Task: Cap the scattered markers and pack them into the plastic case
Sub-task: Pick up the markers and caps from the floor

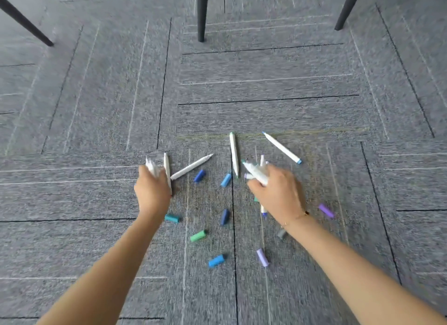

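White uncapped markers lie scattered on grey carpet. My left hand (152, 190) grips a small bunch of markers (152, 167), their tips pointing away from me. My right hand (275, 191) grips another bunch of markers (256, 172). Loose on the floor lie one marker (192, 167) between my hands, one upright marker (234, 154) and one slanted marker (281, 147) at the far right. Several loose caps lie around: dark blue cap (199, 175), light blue cap (226, 180), teal cap (172, 218), green cap (198, 236), bright blue cap (217, 260), lilac cap (262, 257), purple cap (326, 210). No plastic case is in view.
Three black chair legs stand on the carpet at the back: left leg (26, 22), middle leg (202, 13), right leg (348, 7). Grey carpet tiles (266, 87) stretch bare between the legs and the markers.
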Motion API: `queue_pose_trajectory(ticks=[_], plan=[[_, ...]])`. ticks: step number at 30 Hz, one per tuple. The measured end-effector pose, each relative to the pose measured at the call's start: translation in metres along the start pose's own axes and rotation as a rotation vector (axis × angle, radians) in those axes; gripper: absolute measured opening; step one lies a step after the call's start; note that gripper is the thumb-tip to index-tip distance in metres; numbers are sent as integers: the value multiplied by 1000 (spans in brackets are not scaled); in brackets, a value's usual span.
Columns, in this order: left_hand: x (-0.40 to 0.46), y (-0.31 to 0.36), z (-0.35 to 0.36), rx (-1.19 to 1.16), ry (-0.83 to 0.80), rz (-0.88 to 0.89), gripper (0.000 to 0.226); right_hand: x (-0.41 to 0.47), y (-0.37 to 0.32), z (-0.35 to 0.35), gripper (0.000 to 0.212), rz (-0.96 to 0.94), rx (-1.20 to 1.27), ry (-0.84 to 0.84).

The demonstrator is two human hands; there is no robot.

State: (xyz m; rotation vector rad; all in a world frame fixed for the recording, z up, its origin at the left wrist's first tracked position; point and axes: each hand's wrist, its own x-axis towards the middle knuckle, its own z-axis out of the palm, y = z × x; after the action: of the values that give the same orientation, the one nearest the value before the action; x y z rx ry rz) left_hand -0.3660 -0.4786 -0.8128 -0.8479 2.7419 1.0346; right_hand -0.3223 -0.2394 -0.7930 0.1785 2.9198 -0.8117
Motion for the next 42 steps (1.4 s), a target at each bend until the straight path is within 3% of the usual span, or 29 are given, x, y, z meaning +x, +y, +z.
queue_pose_trajectory(ticks=[5,7,13,18,21,26,30,34,42], plan=[[31,1,-4,119,-26,-104,40,3,13,-5,23,731,692,258],[36,1,2,122,-75,-109,40,-2,16,-1,22,857,807,268],[35,7,16,227,-236,-39,28,-1,17,3,32,883,777,217],[34,33,23,368,-118,208,25,4,18,-1,31,905,753,170],[33,56,29,376,-176,273,33,11,17,5,33,989,875,111],[20,55,48,471,-299,230,52,32,13,32,46,1177,943,27],[12,47,57,400,-373,161,33,43,10,41,43,1239,816,98],[4,45,49,352,-383,170,32,47,3,45,48,1233,760,176],[18,37,24,146,-375,56,23,53,-4,52,33,1334,838,123]])
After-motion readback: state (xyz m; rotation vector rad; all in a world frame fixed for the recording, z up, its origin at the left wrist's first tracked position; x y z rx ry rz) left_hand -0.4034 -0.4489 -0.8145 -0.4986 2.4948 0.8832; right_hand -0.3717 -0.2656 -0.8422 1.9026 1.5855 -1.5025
